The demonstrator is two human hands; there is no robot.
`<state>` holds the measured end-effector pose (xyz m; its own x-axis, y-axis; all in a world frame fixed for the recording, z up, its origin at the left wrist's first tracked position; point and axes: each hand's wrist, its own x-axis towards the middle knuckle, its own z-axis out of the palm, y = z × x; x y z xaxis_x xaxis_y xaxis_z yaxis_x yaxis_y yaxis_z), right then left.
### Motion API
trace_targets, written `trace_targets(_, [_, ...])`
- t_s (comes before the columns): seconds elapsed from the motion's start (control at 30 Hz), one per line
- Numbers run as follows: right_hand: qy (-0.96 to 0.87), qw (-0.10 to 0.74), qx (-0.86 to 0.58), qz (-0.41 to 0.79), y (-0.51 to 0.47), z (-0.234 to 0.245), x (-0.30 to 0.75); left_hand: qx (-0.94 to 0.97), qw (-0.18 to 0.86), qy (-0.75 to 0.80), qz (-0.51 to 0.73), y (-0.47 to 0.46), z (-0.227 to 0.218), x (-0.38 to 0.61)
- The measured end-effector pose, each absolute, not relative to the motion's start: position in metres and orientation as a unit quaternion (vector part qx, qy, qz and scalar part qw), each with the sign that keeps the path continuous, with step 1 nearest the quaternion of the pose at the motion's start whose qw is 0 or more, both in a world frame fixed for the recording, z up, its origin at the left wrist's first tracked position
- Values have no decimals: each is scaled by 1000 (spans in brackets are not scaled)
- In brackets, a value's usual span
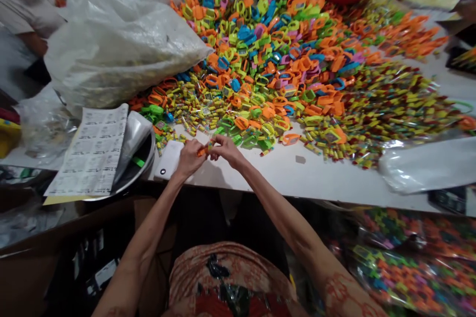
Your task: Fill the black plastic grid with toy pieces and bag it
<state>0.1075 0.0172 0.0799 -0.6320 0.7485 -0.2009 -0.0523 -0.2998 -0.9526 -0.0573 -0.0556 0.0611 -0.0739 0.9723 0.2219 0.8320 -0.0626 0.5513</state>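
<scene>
Over the front edge of the white table, my left hand (191, 158) is closed on a small orange plastic piece (202, 151), which looks like one of the toy watches. My right hand (226, 151) meets it from the other side, its thumb and fingers pinched on a small yellow wrapped tube (210, 145) against the orange piece. The fingers hide much of both. Just beyond my hands lie green toy watches (238, 136) and loose yellow tubes (203, 109). A white phone-like slab (169, 158) lies beside my left hand.
A large heap of toy watches (260, 34) covers the back of the table (316, 178). A full plastic sack (122, 39) and printed sheets (92, 151) over a metal basin (148, 158) stand left. At right are wrapped tubes (390, 109) and clear bags (427, 166). Another person's arm (33, 42) shows.
</scene>
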Motion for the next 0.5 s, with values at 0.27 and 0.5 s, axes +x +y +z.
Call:
trace_targets(0.27, [-429,308,-326,784,14,72,136,537,331,593,500,-57,71,-37])
trace_targets(0.5, [-452,309,-354,758,5,73,151,351,430,580,596,-54,62,-3])
